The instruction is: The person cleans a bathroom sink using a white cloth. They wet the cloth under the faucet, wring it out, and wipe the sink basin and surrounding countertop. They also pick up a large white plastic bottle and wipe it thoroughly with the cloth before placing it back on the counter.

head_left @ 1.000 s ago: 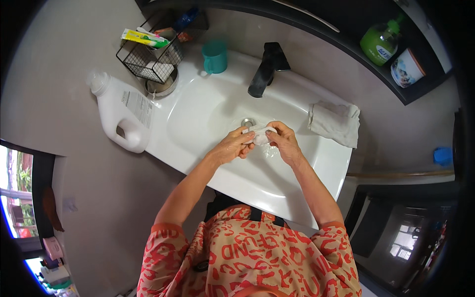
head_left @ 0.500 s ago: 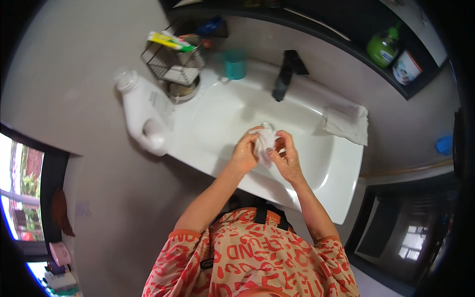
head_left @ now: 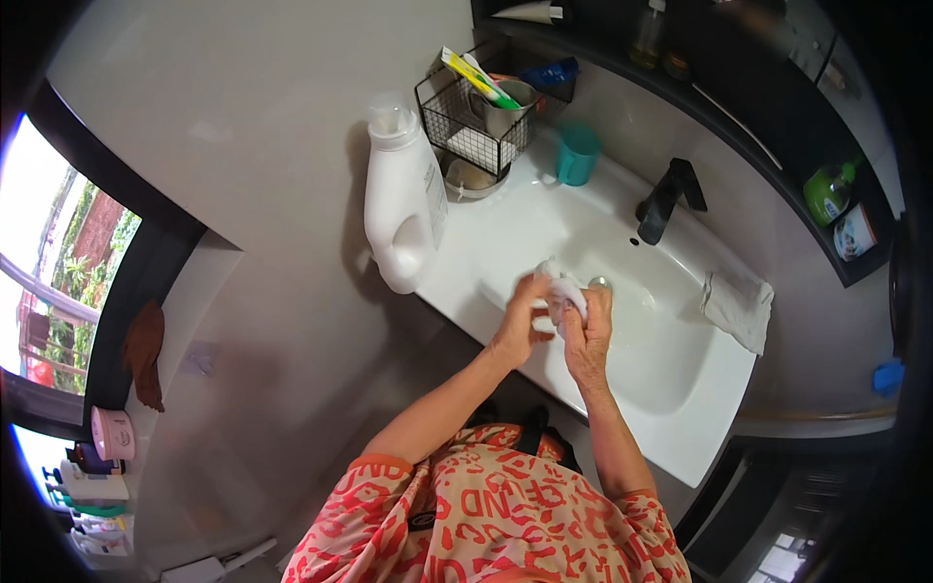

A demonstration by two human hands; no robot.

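Over the white washbasin (head_left: 671, 379), a small wet-looking white cloth (head_left: 564, 290) is bunched between my two hands. My right hand (head_left: 589, 335) is closed round it, with the thumb pressed on its folds. From the other side my left hand (head_left: 520, 316) grips the cloth with curled fingers, slightly blurred. Beside the right fingers shows the round metal drain plug (head_left: 601, 284). Behind the hands stands the black faucet (head_left: 666, 204); no water stream is visible from it. Another white cloth (head_left: 736, 309) lies folded over the basin's right rim.
A large white jug (head_left: 400, 204) stands at the basin's left end. Near it are a wire basket (head_left: 466, 112) with tubes and a metal mug, a soap dish (head_left: 473, 182) and a teal cup (head_left: 577, 157). A black shelf (head_left: 724, 107) with bottles runs along the wall.
My view has swung left, so the basin sits farther right in the picture. Both hands have shifted their hold, and the cloth has gone from hanging loosely to a tighter bunch.
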